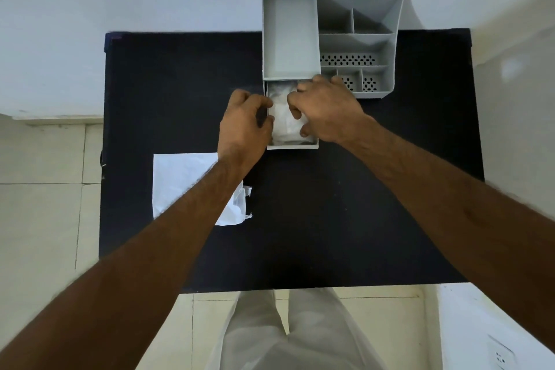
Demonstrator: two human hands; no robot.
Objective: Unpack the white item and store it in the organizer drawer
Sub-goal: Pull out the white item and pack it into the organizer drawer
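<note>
White and soft-looking, the white item [283,117] lies directly under and between the fingertips of both hands, already down inside the pulled-out drawer [292,146]. The right hand [326,109] is curled from the right, its fingers [295,112] bent onto the item's right half, pressing or lightly pinching it; a firm grip cannot be confirmed. The left hand [244,123] is cupped at the drawer's left wall, fingers [264,105] curled over that rim toward the item; whether the item or only the wall is touched cannot be told. Neither hand is spread flat.

Outward from the fingers, the item's long axis is seen to run away from the body, in line with the drawer's travel, so little turning is judged necessary. Just beyond the fingertips the drawer's mouth meets the grey organizer [357,39], and the right knuckles sit close under that edge. The right hand is judged nearer the item's middle, the left better placed for the drawer. Any closing push would be directed away from the body, once the item is tucked below the rim. Behind the left wrist, toward the body, the torn white packaging [180,183] lies on the black table [330,219], well apart from the drawer
</note>
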